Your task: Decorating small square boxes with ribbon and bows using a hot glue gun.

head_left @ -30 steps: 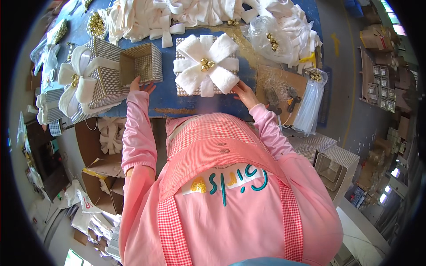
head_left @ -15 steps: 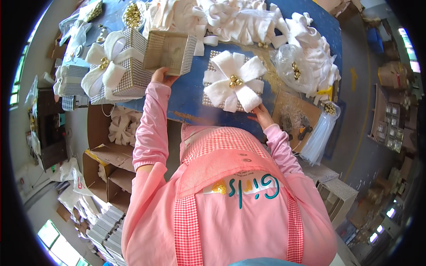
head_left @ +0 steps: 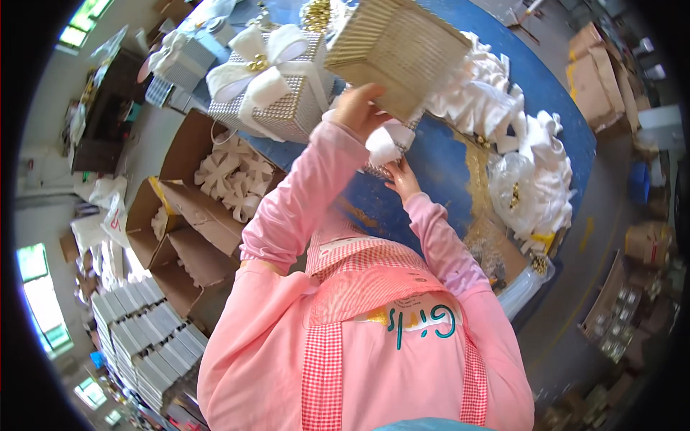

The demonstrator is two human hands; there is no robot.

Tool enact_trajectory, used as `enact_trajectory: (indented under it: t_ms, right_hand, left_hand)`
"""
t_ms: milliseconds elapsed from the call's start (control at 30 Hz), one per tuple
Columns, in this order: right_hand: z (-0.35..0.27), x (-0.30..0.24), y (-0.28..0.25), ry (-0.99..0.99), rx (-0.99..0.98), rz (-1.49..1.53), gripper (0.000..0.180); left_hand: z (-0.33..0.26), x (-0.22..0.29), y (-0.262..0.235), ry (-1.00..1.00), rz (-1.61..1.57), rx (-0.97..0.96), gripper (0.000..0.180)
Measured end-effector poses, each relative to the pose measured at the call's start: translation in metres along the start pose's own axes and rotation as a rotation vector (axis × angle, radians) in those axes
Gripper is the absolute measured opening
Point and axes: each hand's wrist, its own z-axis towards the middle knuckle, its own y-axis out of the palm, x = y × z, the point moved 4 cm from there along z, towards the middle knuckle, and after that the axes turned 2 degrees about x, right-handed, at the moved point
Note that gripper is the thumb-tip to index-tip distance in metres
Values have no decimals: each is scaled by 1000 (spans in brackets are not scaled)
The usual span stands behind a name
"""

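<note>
My left hand (head_left: pixel 357 108) is closed on the edge of an open box (head_left: pixel 402 54) with a beige inside, raised and tilted above the table. Beneath and partly behind this box is a square lid with a white fabric bow (head_left: pixel 388 141); most of it is hidden. The fingers of my right hand (head_left: pixel 404 179) are closed at the lid's near right edge. Left of the raised box stands a finished-looking gift box (head_left: pixel 302 90) covered in silvery studs, topped by a white bow with gold beads.
White fabric pieces (head_left: pixel 474 93) lie heaped along the far right of the blue table (head_left: pixel 438 161). A clear bag (head_left: pixel 512 183) with gold beads rests among them. Cardboard cartons (head_left: pixel 208 208) with white bows stand at the left below the table; stacked grey-white boxes (head_left: pixel 144 323) are behind.
My left hand has lifted the open box up and rightward over the lid. My right hand has moved the bowed lid left, toward the studded gift box. The whole view has shifted.
</note>
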Motion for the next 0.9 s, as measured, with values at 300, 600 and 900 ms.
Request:
enact_trajectory:
  t_ms: [300, 600, 900]
  right_hand:
    - [85, 48, -36, -120, -255, 390, 64]
    - [-48, 101, -200, -73, 201, 280, 52]
    - [-89, 104, -174, 19, 563, 341, 56]
  left_hand:
    - [-44, -67, 25, -128, 63, -81, 34]
    - [-37, -200, -31, -480, 192, -26, 47]
    - [-3, -277, -86, -513, 646, 119, 56]
